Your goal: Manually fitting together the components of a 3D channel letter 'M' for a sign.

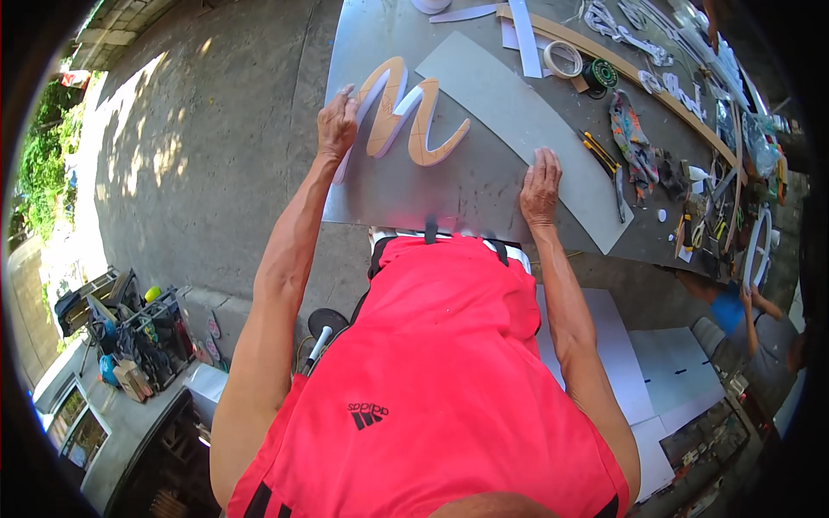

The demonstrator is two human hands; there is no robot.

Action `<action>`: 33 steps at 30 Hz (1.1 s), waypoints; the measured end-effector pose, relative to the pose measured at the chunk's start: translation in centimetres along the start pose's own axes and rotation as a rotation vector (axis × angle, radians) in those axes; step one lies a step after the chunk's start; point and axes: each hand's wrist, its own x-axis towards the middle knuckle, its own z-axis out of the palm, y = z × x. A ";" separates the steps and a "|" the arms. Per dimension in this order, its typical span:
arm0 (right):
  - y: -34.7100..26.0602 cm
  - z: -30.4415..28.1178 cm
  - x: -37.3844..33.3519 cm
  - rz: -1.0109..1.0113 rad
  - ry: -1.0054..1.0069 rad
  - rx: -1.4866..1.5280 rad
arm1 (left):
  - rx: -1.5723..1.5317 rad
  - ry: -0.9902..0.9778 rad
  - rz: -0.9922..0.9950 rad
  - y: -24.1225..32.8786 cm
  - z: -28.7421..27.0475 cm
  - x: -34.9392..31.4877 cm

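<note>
This looks like a small workshop, open to daylight and greenery (47, 164) on one side, with a bare concrete floor (216, 129). A metal-topped table (371, 198) carries a cut-out letter shape (386, 114), a roll of tape (563, 60), a yellow-and-black cutter (602, 150), a stained rag (630, 138) and plastic scraps, while large white sheets (600, 345) lie beyond its near edge.

Daylight's pouring in around 9 to 10 o'clock, totally blowing out the strip (84, 173) beside the greenery (45, 177) and dappling the concrete floor (216, 155). Soft sheen on the metal tabletop (380, 197) near 11. Gets murky toward 4, and the fisheye bends edges into black.
</note>
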 end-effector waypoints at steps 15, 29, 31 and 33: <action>-8.1 -2.0 3.1 -0.026 0.040 0.201 | 0.001 0.033 -0.086 0.4 -0.7 -0.6; -30.2 2.1 8.0 0.724 -0.630 1.564 | -0.190 0.054 -0.248 0.8 -0.8 -0.3; -30.9 3.6 9.2 0.774 -0.655 1.529 | -0.197 0.031 -0.258 0.8 -0.9 -0.4; -31.6 5.0 10.0 0.851 -0.553 1.457 | -0.234 0.052 -0.283 0.2 -0.8 -0.4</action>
